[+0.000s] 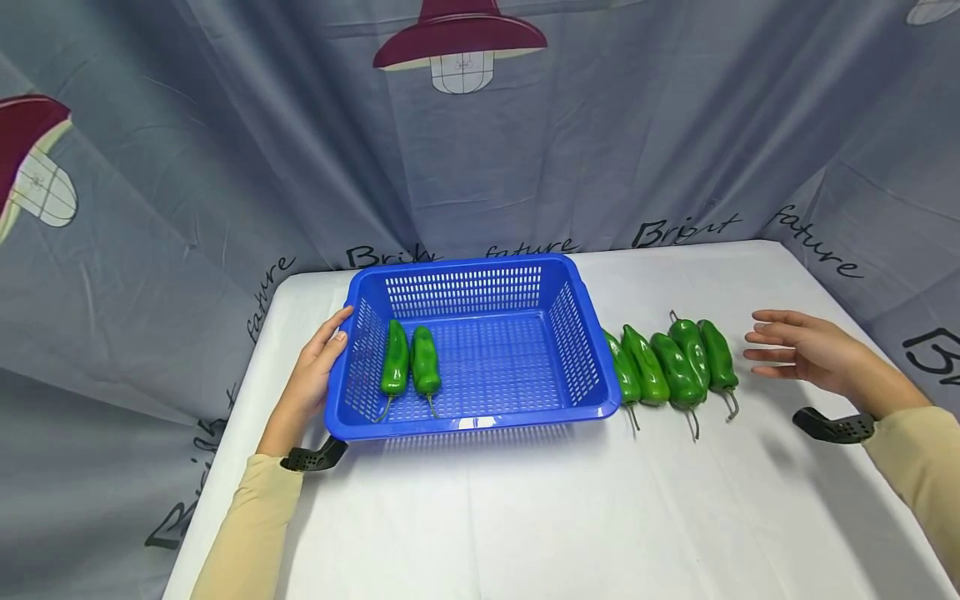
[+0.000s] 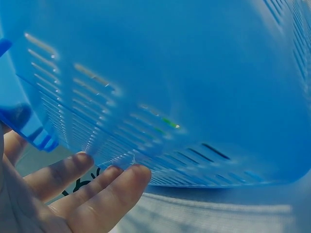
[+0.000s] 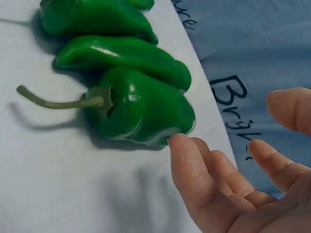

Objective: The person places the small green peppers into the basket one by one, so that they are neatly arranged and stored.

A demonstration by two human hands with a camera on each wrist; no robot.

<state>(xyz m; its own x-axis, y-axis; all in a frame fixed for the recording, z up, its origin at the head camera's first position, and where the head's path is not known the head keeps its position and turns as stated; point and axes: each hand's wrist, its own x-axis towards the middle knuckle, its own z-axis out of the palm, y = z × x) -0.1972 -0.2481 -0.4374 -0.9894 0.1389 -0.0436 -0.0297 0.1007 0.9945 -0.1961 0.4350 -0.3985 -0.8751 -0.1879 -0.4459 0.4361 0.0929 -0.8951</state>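
Note:
A blue plastic basket (image 1: pixel 480 425) with slotted walls stands on the left half of the table. Inside it, at the left end, lie two green peppers, one pepper (image 1: pixel 395 360) next to another pepper (image 1: pixel 425 363). My left hand (image 1: pixel 318 367) holds the basket's left side, thumb at the rim; in the left wrist view the fingers (image 2: pixel 116 199) lie along its slotted wall. To the right of the basket, several green peppers (image 1: pixel 678 371) form a row. Beyond the row's right end hovers my right hand (image 1: pixel 802 350), empty, fingers extended. The right wrist view shows its fingertips near the closest pepper (image 3: pixel 141 109).
A white cloth covers the table (image 1: pixel 480 517). Grey curtains (image 1: pixel 480 175) printed with lamps and lettering hang behind and at both sides. Black wrist straps show on the left wrist (image 1: pixel 315 457) and the right wrist (image 1: pixel 832 426).

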